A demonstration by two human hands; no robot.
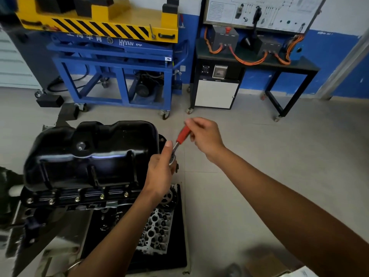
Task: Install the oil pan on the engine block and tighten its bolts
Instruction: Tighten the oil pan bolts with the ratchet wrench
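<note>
Blue cart (pixel 119 63) stands behind the oil pan (pixel 89 158); left grip (pixel 159 174) and right grip (pixel 205 136) hold the ratchet (pixel 182 136).

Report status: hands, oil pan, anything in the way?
Left hand holds ratchet head, right hand grips red handle. Oil pan on block, near bolts in. Nothing blocking.

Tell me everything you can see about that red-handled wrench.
The red-handled wrench has a red grip and a shiny metal shank and head. It slants, grip up and away, head down by the right end of the glossy black oil pan. The right hand grips the handle; the left hand holds the head, partly hiding it.
</note>
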